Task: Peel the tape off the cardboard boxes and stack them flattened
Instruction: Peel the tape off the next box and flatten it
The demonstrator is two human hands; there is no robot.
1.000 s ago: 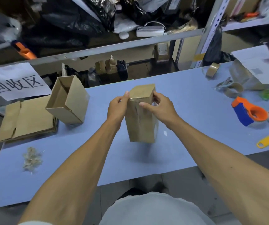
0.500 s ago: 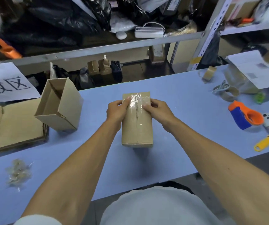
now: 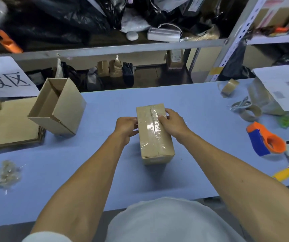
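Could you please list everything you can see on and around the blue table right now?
Taped box: one, brown, table centre, clear tape along its top.
Open box: one, brown, left of it, tipped on its side.
Flattened cardboard: a stack, brown, far left.
Tape scraps: a pile, clear, near left.
Paper sign: one, white, above the stack.
Tape dispenser: one, orange and blue, right.
Tape roll: one, brown, far right.
Yellow tool: one, right edge.
Table: one, blue.
Left hand: grips the box's left side.
Right hand: fingers at the tape.
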